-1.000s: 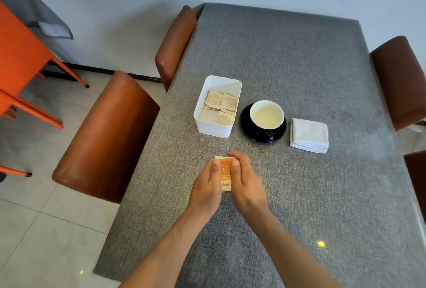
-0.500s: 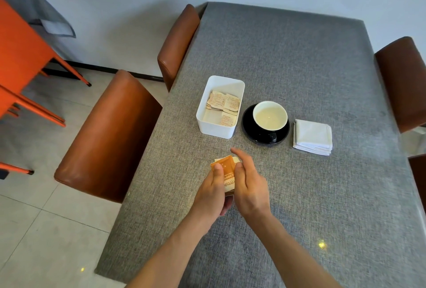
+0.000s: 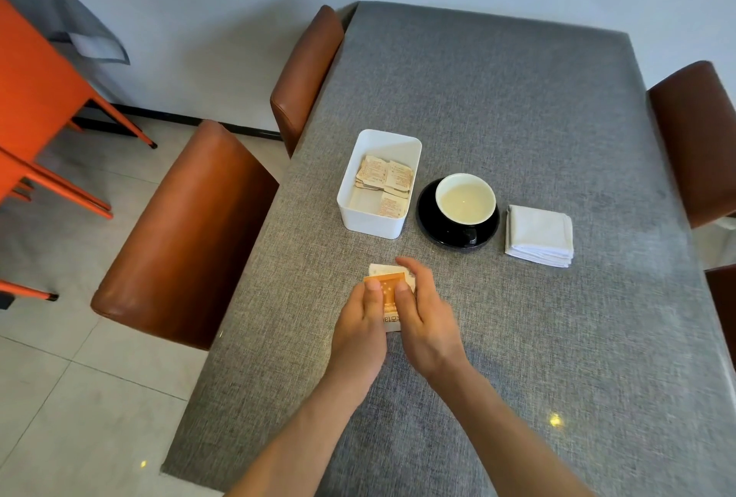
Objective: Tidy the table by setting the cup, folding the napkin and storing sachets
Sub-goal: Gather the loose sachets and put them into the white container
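Since half a second ago both hands have dropped back down toward the surface (image 3: 517,106) with the sachets (image 3: 388,284), and the thumbs now sit flat on the orange top one instead of tipping it up. So right now the left hand (image 3: 360,323) comes in from about 7 o'clock, forearm angled up from the bottom edge, thumb pressed on the left part of the orange packet with the fingers tucked under or behind it, so it's gripping the little stack. Right hand (image 3: 428,319) comes in from roughly 5 o'clock, thumb on the right part of the same packet, index finger stretched forward over the far edge, pinching the stack from that side. A paler sachet peeks out behind the orange one at 12 o'clock. Can't tell if the stack touches the cloth or floats just over it. Straight ahead at 12 o'clock from the hands sits the white box (image 3: 372,220), with several beige sachets already lying inside. Just beside it at 3 o'clock is the white cup (image 3: 465,198) on its black saucer (image 3: 432,227), pale liquid in it. Further along at 3 o'clock is the folded white napkin (image 3: 539,235), close to the saucer but not touching. Brown chairs (image 3: 187,233) are tucked in along the left edge.
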